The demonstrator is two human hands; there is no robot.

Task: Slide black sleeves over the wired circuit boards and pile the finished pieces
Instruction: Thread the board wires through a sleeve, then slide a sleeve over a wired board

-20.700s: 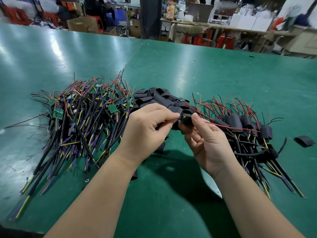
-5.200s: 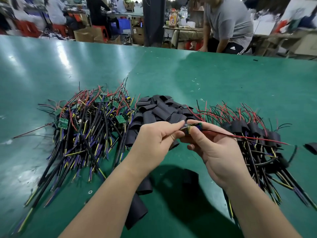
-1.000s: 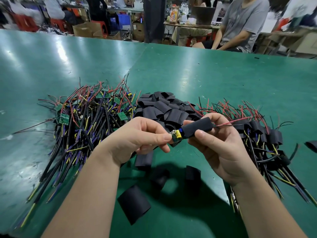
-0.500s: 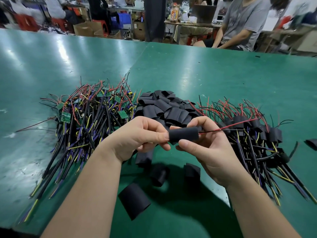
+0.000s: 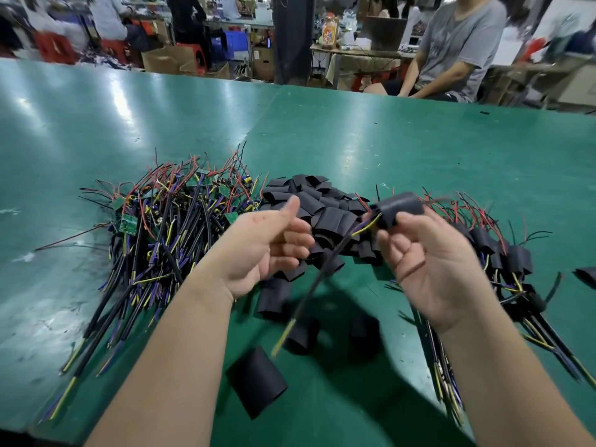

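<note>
View from the head over a green surface [image 5: 387, 140]. The right hand [image 5: 429, 262] pinches a sleeved board [image 5: 400, 208] between thumb and fingertips, raised above the middle of the surface; red wires leave its far-right end, and its black cable [image 5: 322, 272] (blurred along its length) hangs down toward the near left. The left hand [image 5: 261, 243] is beside it, apart from it, fingers curled toward the palm and thumb raised, holding nothing. On the left lies the pile of bare boards [image 5: 167, 227] with tangled wires; in the middle, behind the hands, the heap of empty sleeves [image 5: 309, 201]; on the right, the pile of finished pieces [image 5: 503, 253]. Three loose sleeves [image 5: 256, 387] lie near, between the forearms. A seated person [image 5: 458, 43] in a grey shirt is beyond the far edge.
</note>
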